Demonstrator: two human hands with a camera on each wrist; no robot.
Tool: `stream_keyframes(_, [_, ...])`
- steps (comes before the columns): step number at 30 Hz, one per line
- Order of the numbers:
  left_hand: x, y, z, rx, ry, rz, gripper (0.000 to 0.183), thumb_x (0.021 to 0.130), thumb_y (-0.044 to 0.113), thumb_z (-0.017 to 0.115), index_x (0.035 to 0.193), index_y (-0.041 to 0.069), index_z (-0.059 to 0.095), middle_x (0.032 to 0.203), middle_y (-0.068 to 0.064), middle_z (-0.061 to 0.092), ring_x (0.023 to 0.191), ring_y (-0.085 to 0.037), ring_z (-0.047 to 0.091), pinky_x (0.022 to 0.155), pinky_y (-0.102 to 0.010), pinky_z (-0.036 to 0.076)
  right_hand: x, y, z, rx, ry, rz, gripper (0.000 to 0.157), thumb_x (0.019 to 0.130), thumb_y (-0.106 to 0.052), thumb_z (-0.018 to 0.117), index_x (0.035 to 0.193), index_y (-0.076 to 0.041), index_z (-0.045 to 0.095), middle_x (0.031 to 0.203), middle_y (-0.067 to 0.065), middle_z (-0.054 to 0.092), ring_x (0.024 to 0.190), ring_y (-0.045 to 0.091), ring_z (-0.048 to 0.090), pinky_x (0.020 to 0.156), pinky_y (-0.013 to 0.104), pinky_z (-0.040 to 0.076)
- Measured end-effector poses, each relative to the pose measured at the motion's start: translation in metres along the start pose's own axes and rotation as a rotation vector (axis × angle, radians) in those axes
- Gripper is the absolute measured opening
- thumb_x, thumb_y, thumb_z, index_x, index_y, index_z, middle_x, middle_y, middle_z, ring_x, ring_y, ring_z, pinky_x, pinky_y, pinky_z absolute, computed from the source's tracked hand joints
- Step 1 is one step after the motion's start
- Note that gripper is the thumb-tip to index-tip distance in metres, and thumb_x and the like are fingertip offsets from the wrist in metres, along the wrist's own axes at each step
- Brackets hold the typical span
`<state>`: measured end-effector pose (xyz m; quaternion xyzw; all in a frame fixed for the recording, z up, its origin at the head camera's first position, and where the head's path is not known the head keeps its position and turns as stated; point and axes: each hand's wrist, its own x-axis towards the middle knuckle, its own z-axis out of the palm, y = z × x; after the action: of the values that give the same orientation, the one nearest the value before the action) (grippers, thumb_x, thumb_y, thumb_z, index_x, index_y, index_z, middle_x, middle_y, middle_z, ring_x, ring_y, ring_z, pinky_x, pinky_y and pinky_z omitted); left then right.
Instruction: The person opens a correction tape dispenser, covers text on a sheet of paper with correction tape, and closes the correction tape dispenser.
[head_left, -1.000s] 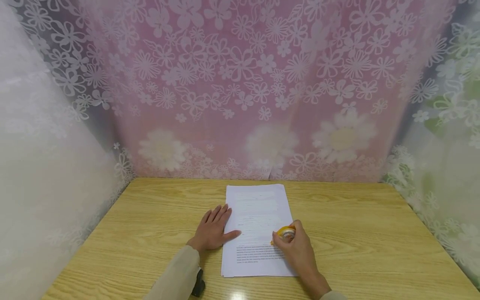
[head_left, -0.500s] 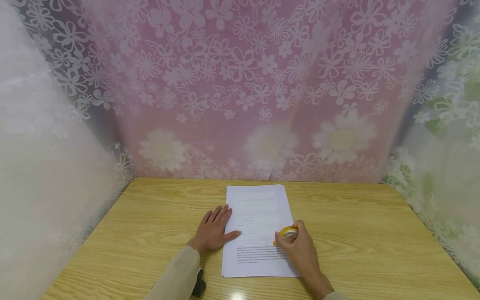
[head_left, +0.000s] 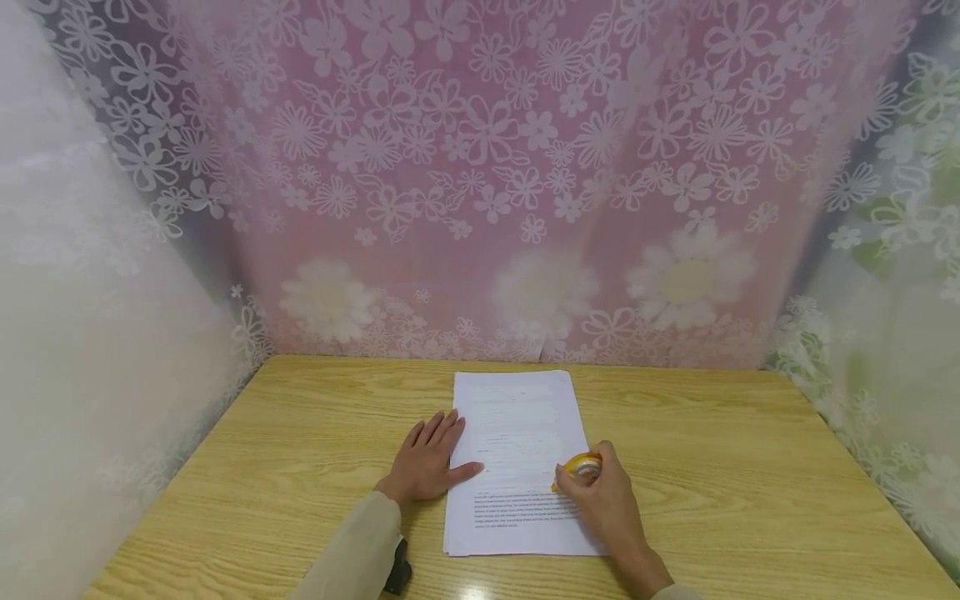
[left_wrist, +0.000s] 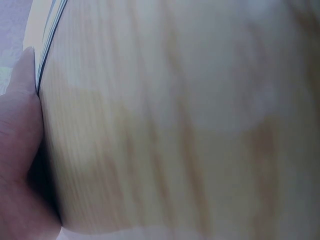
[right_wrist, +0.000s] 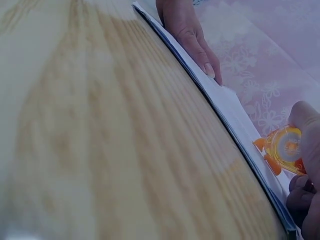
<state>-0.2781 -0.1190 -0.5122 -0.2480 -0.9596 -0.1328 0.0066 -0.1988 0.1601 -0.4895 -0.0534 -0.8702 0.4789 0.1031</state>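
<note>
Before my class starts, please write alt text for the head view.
A person's right hand holds an orange tape dispenser over a stack of printed paper on a wooden table; the left hand rests across the stack's left edge.

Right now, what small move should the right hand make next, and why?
Probably slide the orange tape dispenser a little rightward: the right hand holds its tip just above the printed lines, short of the right edge of the paper, and the left hand rests on the opposite edge.
</note>
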Motion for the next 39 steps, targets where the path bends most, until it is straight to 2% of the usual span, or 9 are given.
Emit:
stream_keyframes(6, [-0.002, -0.001, -0.003, 0.004, 0.007, 0.006, 0.087, 0.090, 0.070, 0.036, 0.152, 0.010, 0.026, 0.157, -0.006, 0.020, 0.144, -0.026, 0.013, 0.113, -0.048, 0.011, 0.007, 0.013, -0.006, 0.182, -0.021, 0.069, 0.055, 0.086, -0.045, 0.070, 0.109, -0.003, 0.045, 0.094, 0.014, 0.056, 0.074, 0.020, 0.058, 0.058, 0.028, 0.051])
stream_keyframes(10, [-0.005, 0.000, -0.007, -0.018, 0.016, 0.016, 0.085, 0.091, 0.067, 0.040, 0.150, 0.007, 0.029, 0.155, -0.010, 0.024, 0.142, -0.030, 0.017, 0.111, -0.051, 0.013, 0.008, 0.019, -0.008, 0.267, -0.045, 0.099, 0.056, 0.084, -0.047, 0.070, 0.108, -0.004, 0.044, 0.096, 0.016, 0.055, 0.074, 0.022, 0.060, 0.060, 0.028, 0.052])
stream_keyframes(14, [-0.007, 0.000, -0.008, -0.033, 0.017, 0.026, 0.084, 0.092, 0.065, 0.041, 0.150, 0.005, 0.031, 0.155, -0.012, 0.025, 0.142, -0.032, 0.019, 0.111, -0.053, 0.014, 0.006, 0.019, -0.006, 0.255, -0.087, 0.060, 0.052, 0.084, -0.042, 0.073, 0.104, -0.004, 0.044, 0.093, 0.014, 0.058, 0.074, 0.020, 0.063, 0.062, 0.026, 0.053])
stream_keyframes(19, [-0.007, 0.003, -0.010, -0.067, 0.005, 0.030, 0.085, 0.092, 0.065, 0.042, 0.150, 0.004, 0.029, 0.155, -0.013, 0.024, 0.142, -0.033, 0.017, 0.111, -0.054, 0.013, 0.004, 0.018, -0.004, 0.215, -0.097, 0.015, 0.048, 0.083, -0.041, 0.074, 0.099, -0.006, 0.045, 0.089, 0.010, 0.059, 0.074, 0.018, 0.062, 0.063, 0.025, 0.053])
stream_keyframes(31, [-0.005, 0.011, -0.016, -0.029, -0.008, 0.014, 0.082, 0.092, 0.061, 0.046, 0.149, 0.005, 0.032, 0.154, -0.011, 0.026, 0.141, -0.032, 0.019, 0.111, -0.052, 0.015, 0.003, 0.015, -0.005, 0.203, -0.101, 0.000, 0.049, 0.082, -0.042, 0.074, 0.097, -0.006, 0.046, 0.085, 0.008, 0.059, 0.069, 0.018, 0.060, 0.059, 0.026, 0.051])
stream_keyframes(39, [-0.002, 0.003, -0.003, -0.033, 0.008, 0.004, 0.087, 0.090, 0.069, 0.039, 0.151, 0.009, 0.028, 0.156, -0.006, 0.022, 0.143, -0.027, 0.016, 0.112, -0.049, 0.012, 0.003, 0.016, -0.003, 0.165, -0.090, -0.014, 0.049, 0.082, -0.042, 0.075, 0.096, -0.006, 0.044, 0.085, 0.008, 0.058, 0.067, 0.017, 0.058, 0.057, 0.025, 0.051])
